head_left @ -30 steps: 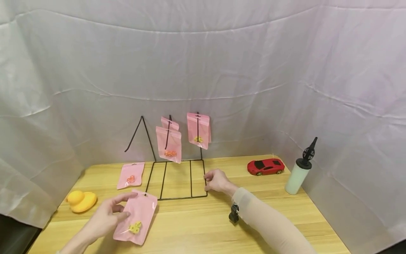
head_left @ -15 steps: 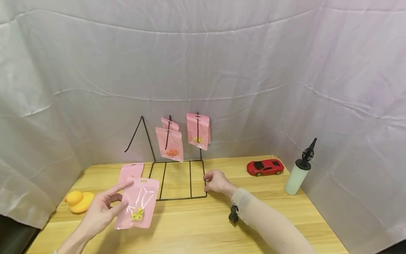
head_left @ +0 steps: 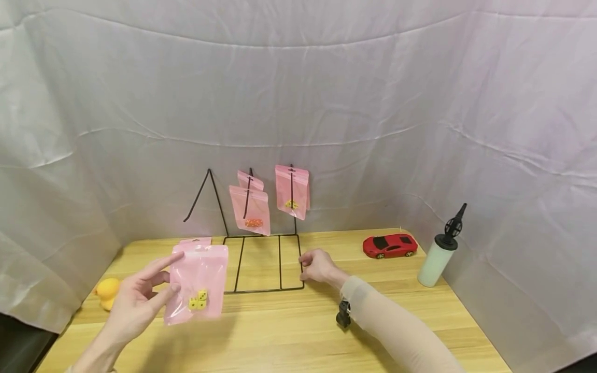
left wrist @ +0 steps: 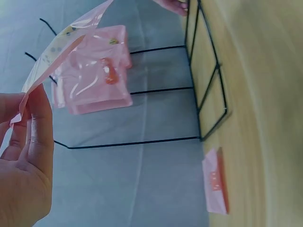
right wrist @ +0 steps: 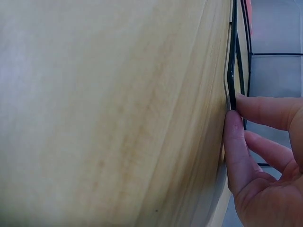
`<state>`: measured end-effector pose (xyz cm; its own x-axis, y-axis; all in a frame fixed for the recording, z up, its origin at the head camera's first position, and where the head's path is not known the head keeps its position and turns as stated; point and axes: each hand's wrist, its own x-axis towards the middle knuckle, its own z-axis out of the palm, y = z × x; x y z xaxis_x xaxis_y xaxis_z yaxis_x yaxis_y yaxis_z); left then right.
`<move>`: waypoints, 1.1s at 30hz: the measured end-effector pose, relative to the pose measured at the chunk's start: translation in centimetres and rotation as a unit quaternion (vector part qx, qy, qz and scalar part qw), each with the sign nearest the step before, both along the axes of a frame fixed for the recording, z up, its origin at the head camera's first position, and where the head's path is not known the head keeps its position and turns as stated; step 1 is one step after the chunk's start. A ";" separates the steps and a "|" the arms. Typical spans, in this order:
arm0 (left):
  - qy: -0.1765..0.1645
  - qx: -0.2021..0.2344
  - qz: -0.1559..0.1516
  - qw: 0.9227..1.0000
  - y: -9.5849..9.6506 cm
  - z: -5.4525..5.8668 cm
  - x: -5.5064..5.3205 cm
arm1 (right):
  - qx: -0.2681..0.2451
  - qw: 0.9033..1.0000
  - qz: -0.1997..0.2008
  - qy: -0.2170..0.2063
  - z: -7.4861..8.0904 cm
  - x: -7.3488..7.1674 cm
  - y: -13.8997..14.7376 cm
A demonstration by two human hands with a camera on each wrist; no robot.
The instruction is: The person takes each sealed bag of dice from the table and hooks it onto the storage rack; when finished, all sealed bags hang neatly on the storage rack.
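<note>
My left hand point(head_left: 132, 305) pinches a pink zip bag point(head_left: 198, 269) by its left edge, thumb in front. Small yellow dice show through the bag, which is held up above the table. On the right, my right hand point(head_left: 322, 267) grips the right side bar of a black wire display rack point(head_left: 261, 291) between thumb and fingertips. From the rack's middle hook hang pink bags with orange dice point(head_left: 254, 223). More pink bags point(head_left: 283, 186), the front one with yellow dice, hang on the right hook. The left hook point(head_left: 197, 197) carries no bag.
Behind the held bag, another pink bag point(left wrist: 214, 184) with orange dice lies on the wooden table point(head_left: 280, 331). A yellow rubber duck point(head_left: 107, 290) sits at the left, partly hidden by my hand. A red toy car point(head_left: 391, 245) and a balloon pump point(head_left: 436, 264) stand at the right.
My left hand has raised the bag with yellow dice and turned it more upright, now covering most of the lying bag. The middle hanging bag has swung slightly. My right hand stays put.
</note>
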<state>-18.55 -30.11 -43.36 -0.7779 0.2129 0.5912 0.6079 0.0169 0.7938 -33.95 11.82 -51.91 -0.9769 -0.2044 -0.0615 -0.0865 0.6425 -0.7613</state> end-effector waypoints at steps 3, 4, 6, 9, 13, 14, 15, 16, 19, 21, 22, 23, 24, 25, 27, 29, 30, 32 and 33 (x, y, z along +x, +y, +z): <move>0.024 0.016 0.004 1.000 0.0 0.7 -0.2 | 0.001 1.000 -0.001 0.000 0.0 0.0 0.0; 0.030 0.020 0.007 0.999 0.0 0.9 -0.3 | 0.001 1.000 -0.002 0.000 0.0 0.0 0.0; 0.040 0.027 0.009 0.999 0.0 1.5 -0.5 | 0.001 1.000 -0.002 0.000 0.0 0.0 0.1; 0.053 0.033 0.019 0.998 0.0 2.4 -0.7 | 0.000 1.000 -0.002 0.000 0.0 0.0 0.1; 0.069 0.040 0.029 0.996 -0.1 3.5 -1.1 | 0.001 1.000 -0.001 -0.002 0.1 0.1 0.1; 0.071 0.041 0.035 0.996 -0.2 3.7 -1.2 | 0.001 1.000 0.000 -0.003 0.2 0.1 0.0; 0.071 0.043 0.039 0.996 -0.2 3.9 -1.3 | 0.002 1.000 0.000 -0.004 0.2 0.1 0.0; 0.072 0.045 0.044 0.995 -0.2 4.1 -1.3 | 0.003 1.000 0.000 -0.004 0.2 0.2 0.0; 0.070 0.051 0.056 0.995 -0.3 4.5 -1.6 | 0.006 1.000 0.001 -0.004 0.2 0.2 0.0; 0.068 0.060 0.059 0.994 -0.4 4.5 -1.8 | 0.006 1.000 0.001 -0.004 0.3 0.2 0.0; 0.068 0.063 0.058 0.994 -0.4 4.5 -1.9 | 0.006 1.000 0.001 -0.005 0.3 0.2 0.0; 0.068 0.066 0.057 0.994 -0.4 4.5 -2.0 | 0.005 1.000 0.001 -0.005 0.3 0.2 0.0; 0.066 0.069 0.055 0.994 -0.5 4.4 -2.1 | 0.004 1.000 0.001 -0.005 0.3 0.2 -0.1; 0.065 0.071 0.054 0.994 -0.6 4.3 -2.2 | 0.003 1.000 0.001 -0.004 0.3 0.2 -0.1; 0.059 0.076 0.050 0.994 -0.7 4.1 -2.3 | 0.002 1.000 0.002 -0.001 0.3 0.2 -0.1; 0.054 0.082 0.046 0.994 -0.8 3.9 -2.5 | 0.004 1.000 0.002 0.003 0.2 0.2 -0.1; 0.050 0.084 0.045 0.994 -0.8 3.8 -2.5 | 0.004 1.000 0.001 0.004 0.2 0.2 -0.1; 0.046 0.089 0.043 0.994 -0.9 3.6 -2.7 | 0.003 1.000 -0.001 0.004 0.1 0.2 -0.1; 0.044 0.091 0.042 0.994 -1.0 3.5 -2.7 | 0.003 1.000 -0.002 0.003 0.1 0.2 -0.1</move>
